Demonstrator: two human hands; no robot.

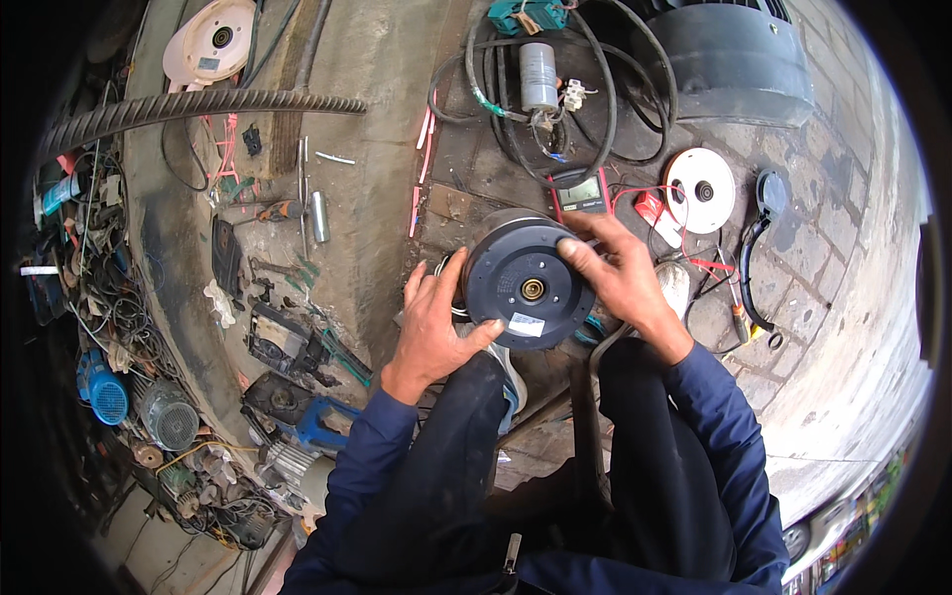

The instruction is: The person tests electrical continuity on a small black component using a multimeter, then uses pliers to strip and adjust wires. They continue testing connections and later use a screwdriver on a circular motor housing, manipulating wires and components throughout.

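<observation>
While its flat face looks up, black round motor housing [526,260] sits between left hand [434,325] and right hand [623,276], central axis pointing roughly at camera. Left fingers spread wide along left rim, thumb low; right ones wrap upper-right edge, thumb on face. Undersides hidden, so firmness of hold hard to judge. Just beyond: red-edged multimeter [583,194]; farther right, white disc [710,169].

Navy sleeves [722,421], dark trousers [659,476], metal zip [512,553], pale shoes [673,288]
</observation>
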